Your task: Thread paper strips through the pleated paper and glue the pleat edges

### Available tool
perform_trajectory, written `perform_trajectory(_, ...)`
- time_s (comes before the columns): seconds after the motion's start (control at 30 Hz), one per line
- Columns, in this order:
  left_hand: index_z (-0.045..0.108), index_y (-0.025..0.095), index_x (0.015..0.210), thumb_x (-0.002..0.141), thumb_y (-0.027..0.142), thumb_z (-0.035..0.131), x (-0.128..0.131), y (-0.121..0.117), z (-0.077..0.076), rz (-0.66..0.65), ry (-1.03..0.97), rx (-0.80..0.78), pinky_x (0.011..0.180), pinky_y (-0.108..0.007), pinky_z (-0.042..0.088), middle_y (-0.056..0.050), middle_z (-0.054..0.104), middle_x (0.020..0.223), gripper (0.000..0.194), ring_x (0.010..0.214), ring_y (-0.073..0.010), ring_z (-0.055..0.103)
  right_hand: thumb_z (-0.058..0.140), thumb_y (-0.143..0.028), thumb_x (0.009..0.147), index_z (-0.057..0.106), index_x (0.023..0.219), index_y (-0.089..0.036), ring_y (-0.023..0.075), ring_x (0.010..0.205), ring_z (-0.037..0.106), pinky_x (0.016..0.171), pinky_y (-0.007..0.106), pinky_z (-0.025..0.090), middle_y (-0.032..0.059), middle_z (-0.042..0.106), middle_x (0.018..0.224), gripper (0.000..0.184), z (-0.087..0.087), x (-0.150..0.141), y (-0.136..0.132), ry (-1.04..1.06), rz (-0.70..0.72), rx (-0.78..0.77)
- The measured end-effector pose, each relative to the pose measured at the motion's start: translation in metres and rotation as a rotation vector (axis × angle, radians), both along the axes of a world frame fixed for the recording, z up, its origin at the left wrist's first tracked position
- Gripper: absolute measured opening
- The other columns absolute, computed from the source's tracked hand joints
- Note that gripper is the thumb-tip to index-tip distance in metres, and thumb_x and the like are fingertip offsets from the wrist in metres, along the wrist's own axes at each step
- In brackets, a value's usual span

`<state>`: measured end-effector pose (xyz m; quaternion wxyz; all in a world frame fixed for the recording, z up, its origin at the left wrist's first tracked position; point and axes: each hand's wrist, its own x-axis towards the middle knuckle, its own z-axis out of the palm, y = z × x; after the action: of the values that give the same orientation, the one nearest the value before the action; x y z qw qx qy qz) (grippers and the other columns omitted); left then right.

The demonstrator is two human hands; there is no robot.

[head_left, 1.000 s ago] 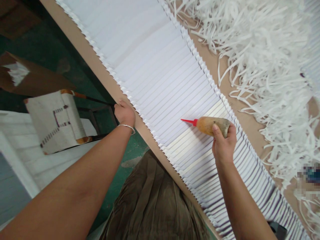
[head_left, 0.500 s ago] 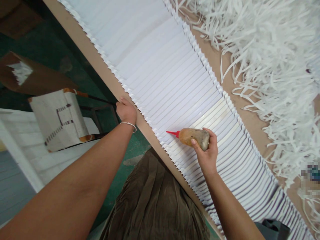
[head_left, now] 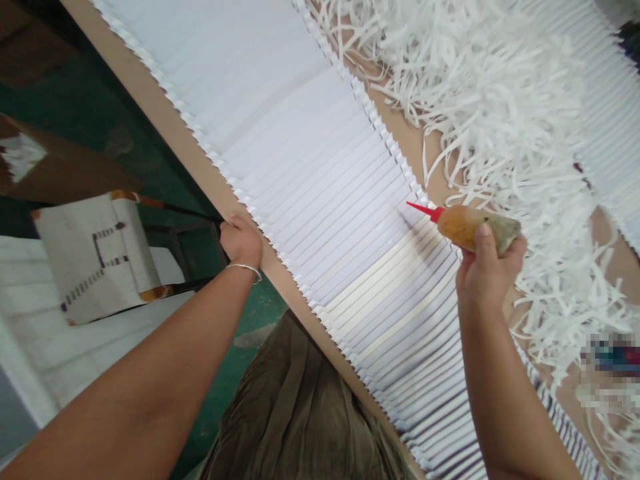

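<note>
Over layered paper [head_left: 300, 167], outstretched right hand [head_left: 490, 267] grips a bottle [head_left: 457, 227] — left hand [head_left: 243, 241] closed against the table edge [head_left: 175, 137].

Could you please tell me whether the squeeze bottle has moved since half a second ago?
Yes: the squeeze bottle in the right hand has moved across the paper row, away from the near table edge, toward the white strips.

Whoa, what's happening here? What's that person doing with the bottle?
A person's right hand is holding a bottle by its back end, with its red tip over the far edge of a long row of white sheets. The sheets overlap along the table. The left hand is at the table's near edge. Past the sheets lies a big heap of white strips.
</note>
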<state>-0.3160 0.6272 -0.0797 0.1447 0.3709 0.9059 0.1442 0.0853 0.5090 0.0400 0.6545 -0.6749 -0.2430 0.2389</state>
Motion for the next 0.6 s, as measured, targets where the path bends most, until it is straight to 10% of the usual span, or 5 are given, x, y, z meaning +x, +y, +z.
perform_trajectory(0.27, 0.062, 0.001, 0.108, 0.11, 0.032, 0.024, 0.001, -0.001, 0.004, -0.005, -0.004, -0.013, 0.096, -0.046, 0.051, -0.031, 0.068, 0.116, 0.049, 0.113, -0.036, 0.068, 0.076, -0.046, 0.083, 0.057, 0.11, -0.025, 0.016, 0.091, 0.071, 0.075, 0.038, 0.064, 0.0003, 0.066, 0.111, 0.039, -0.034, 0.03, 0.054, 0.089, 0.021, 0.045)
perform_trajectory(0.6, 0.061, 0.009, 0.104, 0.107, 0.032, 0.027, -0.002, -0.002, -0.002, 0.009, -0.022, 0.033, 0.099, -0.051, 0.051, -0.027, 0.069, 0.114, 0.041, 0.115, -0.0369, 0.066, 0.083, -0.045, 0.076, 0.056, 0.11, -0.022, 0.0161, 0.086, 0.069, 0.07, 0.035, 0.063, 0.0021, 0.066, 0.108, 0.049, -0.036, 0.017, 0.049, 0.048, 0.034, 0.009)
